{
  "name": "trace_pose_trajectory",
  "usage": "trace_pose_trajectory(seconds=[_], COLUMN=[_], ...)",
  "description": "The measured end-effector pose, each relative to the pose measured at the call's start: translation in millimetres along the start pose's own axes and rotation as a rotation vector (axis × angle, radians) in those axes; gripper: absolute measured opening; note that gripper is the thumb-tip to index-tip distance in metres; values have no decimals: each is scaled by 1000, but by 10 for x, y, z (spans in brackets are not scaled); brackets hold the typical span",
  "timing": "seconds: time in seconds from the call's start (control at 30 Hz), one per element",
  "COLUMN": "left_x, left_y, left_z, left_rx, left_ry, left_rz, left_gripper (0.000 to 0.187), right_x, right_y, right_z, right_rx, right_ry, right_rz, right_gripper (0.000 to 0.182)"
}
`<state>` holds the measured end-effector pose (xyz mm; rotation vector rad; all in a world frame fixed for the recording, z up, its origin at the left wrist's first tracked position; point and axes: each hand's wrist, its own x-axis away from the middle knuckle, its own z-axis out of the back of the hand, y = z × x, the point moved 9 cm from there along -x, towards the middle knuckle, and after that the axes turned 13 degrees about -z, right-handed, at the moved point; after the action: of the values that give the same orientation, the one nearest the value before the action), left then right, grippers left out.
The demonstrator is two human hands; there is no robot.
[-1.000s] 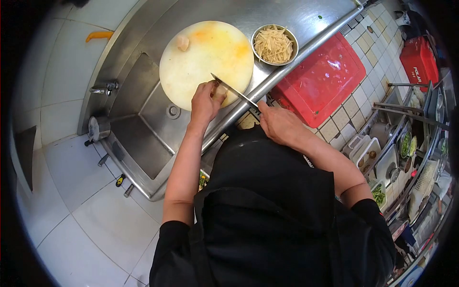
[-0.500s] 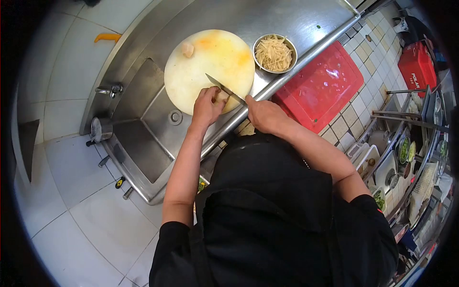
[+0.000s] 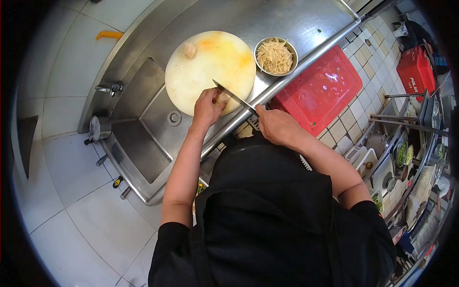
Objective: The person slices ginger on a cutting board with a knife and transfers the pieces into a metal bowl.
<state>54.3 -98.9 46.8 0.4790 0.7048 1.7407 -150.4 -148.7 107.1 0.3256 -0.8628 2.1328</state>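
Head view: ginger piece [image 3: 221,97] under left hand [image 3: 206,108] fingertips (knife [image 3: 234,97] alongside).

- The round cream cutting board [image 3: 210,67] looks like smooth, matt plastic, stained yellow-orange toward 1 o'clock.
- The long steel knife blade [image 3: 233,96] is polished and glinting.
- The brushed stainless-steel tabletop [image 3: 267,19] and sunken steel sink [image 3: 143,129] carry a dull sheen.
- The small round metal bowl [image 3: 275,56] has a shiny rim.
- The red plastic crate [image 3: 320,88] at 3 o'clock is glossy.
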Motion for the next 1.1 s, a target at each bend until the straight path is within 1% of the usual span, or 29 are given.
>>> trace_pose_trajectory(seconds=[0.1, 0.17, 0.27, 0.4, 0.47, 0.6, 0.67, 0.73, 0.83, 0.9, 0.97, 1.03, 1.1], left_x=[-3, 7, 12, 21, 41, 41, 41, 36, 42, 38, 59, 64, 53], left_y=[22, -15, -49, -14, -10, -10, -19, -12, -29, -27, -52, -25, -25], left_z=[-4, -26, -37, -25, -17, -8, -15, -20, -18, -33, -57, -19, -23], left_rx=[-10, 12, 24, 17, 0, 27, 34, 42, 58, 58, 81, 100, 60], left_ry=[-16, -1, 24, -1, 14, 36, 31, 26, 39, 41, 55, 74, 59], left_rz=[16, 11, 2, 22, 31, 20, 25, 31, 44, 11, 0, -15, 15], left_gripper=[46, 45, 45, 47, 47, 48, 48, 47, 48, 48, 47, 46, 45], right_x=[-150, -298, -392, -307, -184, -65, -64, -65, -163, -293, -438, -495, -456], right_y=[7, -17, -73, -84, -106, -65, -35, -55, -73, -78, -76, -117, -134], right_z=[-106, -211, -209, -121, -43, 6, -30, -17, -82, -188, -294, -250, -178], right_rx=[20, 19, 20, 30, -26, -13, 23, 28, 40, 50, 59, 75, 89], right_ry=[-33, 24, 30, 23, 62, 54, -9, 4, 19, 21, -4, -10, -13], right_rz=[-25, 23, 13, -8, 16, 4, -31, -14, 18, 29, -30, -18, -21], right_gripper=[25, 22, 22, 22, 25, 24, 26, 25, 24, 23, 22, 22, 22])
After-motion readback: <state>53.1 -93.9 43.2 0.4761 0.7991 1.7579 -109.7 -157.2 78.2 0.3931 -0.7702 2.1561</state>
